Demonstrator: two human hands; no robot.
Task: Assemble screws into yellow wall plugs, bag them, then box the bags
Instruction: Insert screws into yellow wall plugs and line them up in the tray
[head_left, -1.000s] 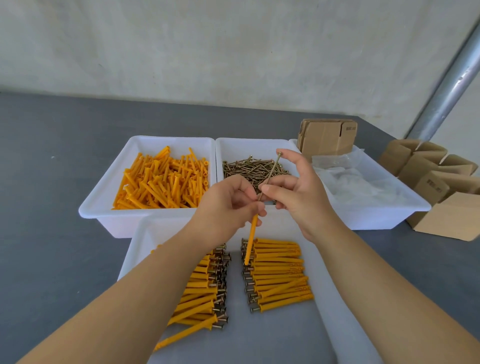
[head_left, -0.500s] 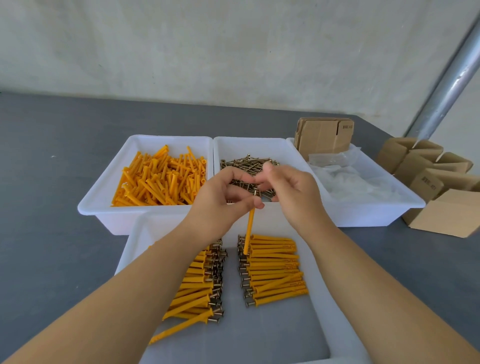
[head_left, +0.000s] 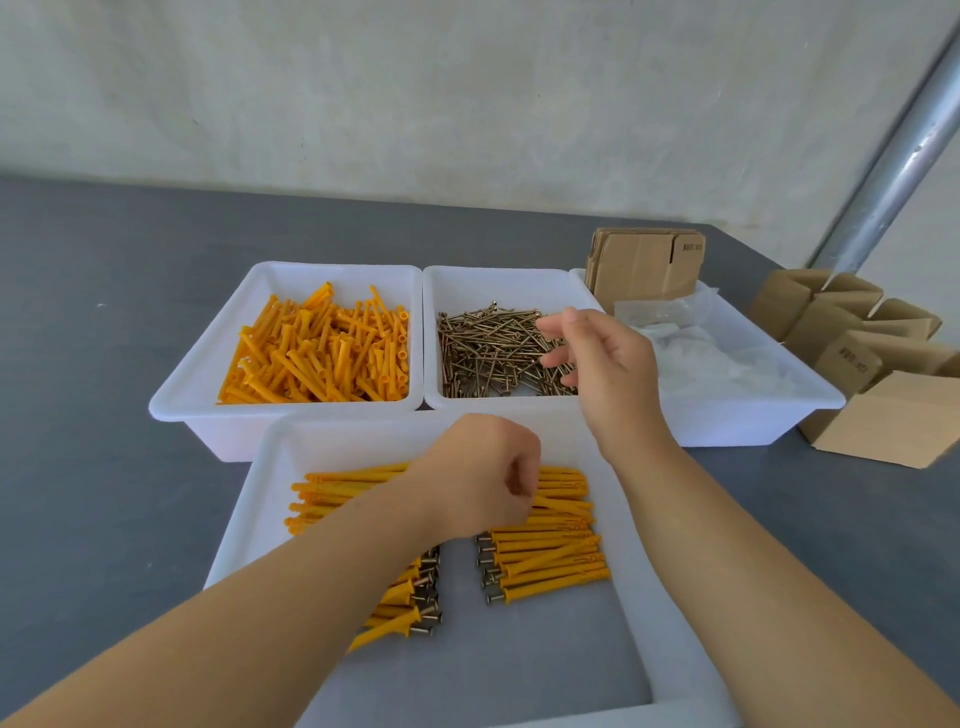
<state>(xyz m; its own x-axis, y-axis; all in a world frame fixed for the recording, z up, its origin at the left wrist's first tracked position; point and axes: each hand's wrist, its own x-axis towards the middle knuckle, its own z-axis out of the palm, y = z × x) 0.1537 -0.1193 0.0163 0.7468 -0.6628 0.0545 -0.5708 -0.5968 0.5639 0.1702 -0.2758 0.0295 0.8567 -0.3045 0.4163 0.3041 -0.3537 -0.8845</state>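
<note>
Far left of both hands, a white tray (head_left: 176, 400) holds loose yellow wall plugs (head_left: 317, 348). Nearer, the left hand (head_left: 480, 475) hangs low over the near tray (head_left: 244, 509), fingers curled under with the fingertips at an assembled plug (head_left: 563, 505) on the right-hand row (head_left: 545, 545); whether it grips that plug or merely touches it cannot be told. A second row of finished plugs (head_left: 337, 493) lies to the left of this hand and partly beneath its forearm, screw heads pointing toward the gap between the rows. Beyond the left hand sits the tray of screws (head_left: 493, 348). The right hand (head_left: 608, 369) hovers over that tray's right edge, fingers loosely spread and relaxed, holding nothing. Just right of it, a third tray (head_left: 753, 421) contains clear plastic bags (head_left: 691, 353), with flat cardboard (head_left: 644, 265) propped at its far end. Farther right stand folded cardboard boxes (head_left: 857, 364).
</note>
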